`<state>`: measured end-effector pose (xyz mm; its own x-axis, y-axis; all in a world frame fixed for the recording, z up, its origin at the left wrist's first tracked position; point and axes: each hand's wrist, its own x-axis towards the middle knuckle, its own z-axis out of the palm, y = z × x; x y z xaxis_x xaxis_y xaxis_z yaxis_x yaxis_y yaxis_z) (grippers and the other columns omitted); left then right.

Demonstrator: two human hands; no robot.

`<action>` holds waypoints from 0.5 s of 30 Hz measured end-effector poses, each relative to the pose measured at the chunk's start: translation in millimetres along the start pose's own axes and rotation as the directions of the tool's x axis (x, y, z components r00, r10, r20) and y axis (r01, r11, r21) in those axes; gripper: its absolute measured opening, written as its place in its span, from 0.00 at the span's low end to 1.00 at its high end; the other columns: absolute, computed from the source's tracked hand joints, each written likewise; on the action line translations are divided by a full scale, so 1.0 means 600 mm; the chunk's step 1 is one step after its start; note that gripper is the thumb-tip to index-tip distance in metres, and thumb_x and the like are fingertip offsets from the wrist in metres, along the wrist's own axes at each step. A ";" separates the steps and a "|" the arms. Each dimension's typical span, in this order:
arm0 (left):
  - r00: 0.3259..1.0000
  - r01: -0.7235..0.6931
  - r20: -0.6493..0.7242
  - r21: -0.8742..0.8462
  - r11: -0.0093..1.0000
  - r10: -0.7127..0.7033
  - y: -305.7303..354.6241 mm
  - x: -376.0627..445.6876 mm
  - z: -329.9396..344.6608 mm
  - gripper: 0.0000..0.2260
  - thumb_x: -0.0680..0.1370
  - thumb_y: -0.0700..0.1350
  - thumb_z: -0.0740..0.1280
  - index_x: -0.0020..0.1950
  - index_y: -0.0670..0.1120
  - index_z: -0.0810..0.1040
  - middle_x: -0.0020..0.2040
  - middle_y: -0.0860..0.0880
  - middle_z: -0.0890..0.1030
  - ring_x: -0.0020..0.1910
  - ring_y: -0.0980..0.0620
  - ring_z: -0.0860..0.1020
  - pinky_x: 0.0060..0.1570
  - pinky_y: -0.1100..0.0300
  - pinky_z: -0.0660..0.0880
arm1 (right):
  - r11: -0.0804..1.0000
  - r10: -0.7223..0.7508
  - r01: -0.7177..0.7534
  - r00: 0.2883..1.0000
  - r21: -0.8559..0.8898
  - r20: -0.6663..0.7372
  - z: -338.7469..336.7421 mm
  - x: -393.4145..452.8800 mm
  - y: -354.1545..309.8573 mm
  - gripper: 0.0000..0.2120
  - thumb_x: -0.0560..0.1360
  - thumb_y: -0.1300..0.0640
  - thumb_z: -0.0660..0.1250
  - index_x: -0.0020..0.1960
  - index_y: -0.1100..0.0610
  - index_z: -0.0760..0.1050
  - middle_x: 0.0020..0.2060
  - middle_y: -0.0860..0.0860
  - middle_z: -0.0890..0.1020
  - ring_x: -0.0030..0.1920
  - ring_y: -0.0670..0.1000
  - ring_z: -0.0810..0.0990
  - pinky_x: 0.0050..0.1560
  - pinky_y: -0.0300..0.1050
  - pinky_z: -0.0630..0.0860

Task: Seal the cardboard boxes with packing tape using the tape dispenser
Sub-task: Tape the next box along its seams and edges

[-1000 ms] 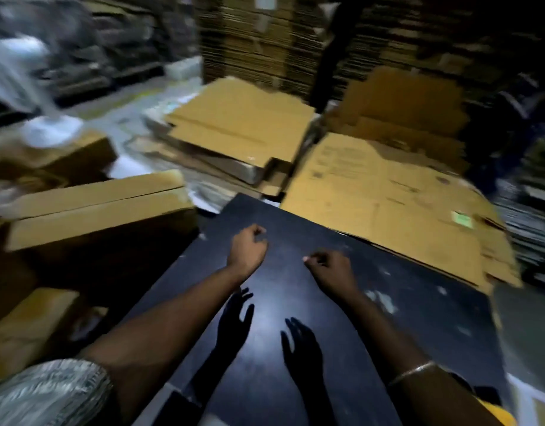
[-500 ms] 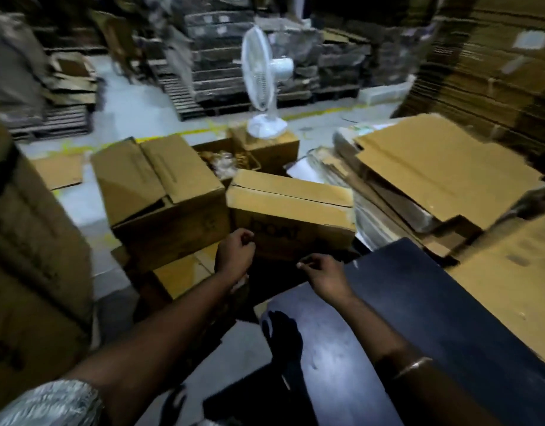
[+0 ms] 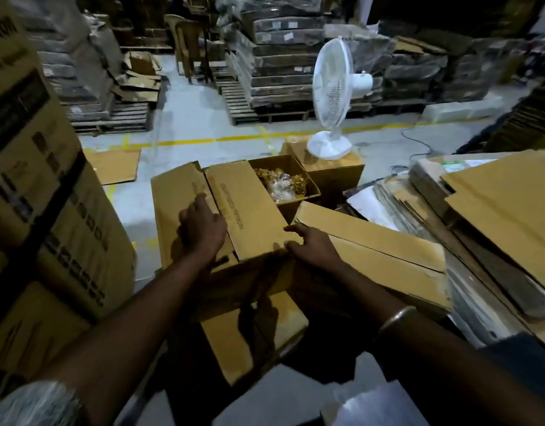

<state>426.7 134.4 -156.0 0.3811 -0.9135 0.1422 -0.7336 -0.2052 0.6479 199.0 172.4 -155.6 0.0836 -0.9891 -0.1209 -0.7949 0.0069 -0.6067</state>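
Note:
A brown cardboard box point(image 3: 249, 207) stands in front of me on top of another box point(image 3: 252, 339). Its two top flaps are folded down and no tape shows on the seam. My left hand point(image 3: 203, 226) rests flat on the left flap with its fingers spread. Over the box's near right corner lies my right hand point(image 3: 314, 247), fingers reaching along the flap edge. A second closed box point(image 3: 375, 250) leans to the right of it. No tape dispenser is in view.
Behind is an open box point(image 3: 283, 186) of plastic-wrapped golden items. A white fan point(image 3: 329, 96) stands on another box. Tall printed cartons point(image 3: 34, 179) rise at the left and flat cardboard sheets point(image 3: 495, 204) are stacked at the right. A black tabletop point(image 3: 295, 398) lies at the bottom edge.
The view swung left from the black table to the boxes. Both hands left the tabletop and came down onto the middle box's top flaps.

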 end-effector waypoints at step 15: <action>0.872 0.430 0.254 0.011 0.903 -0.418 -0.125 0.124 0.029 0.60 0.51 0.69 0.78 0.77 0.52 0.56 0.70 0.41 0.70 0.65 0.34 0.70 0.63 0.40 0.72 | 0.966 0.229 -0.206 0.962 -0.154 0.148 0.083 0.207 -0.032 0.36 0.70 0.35 0.71 0.74 0.41 0.62 0.69 0.61 0.66 0.69 0.66 0.65 0.64 0.58 0.69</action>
<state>500.6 75.8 -207.0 0.4959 -0.8003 -0.3371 -0.5050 -0.5815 0.6378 254.4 57.0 -198.0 -0.0126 -0.9284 -0.3713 -0.8779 0.1881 -0.4404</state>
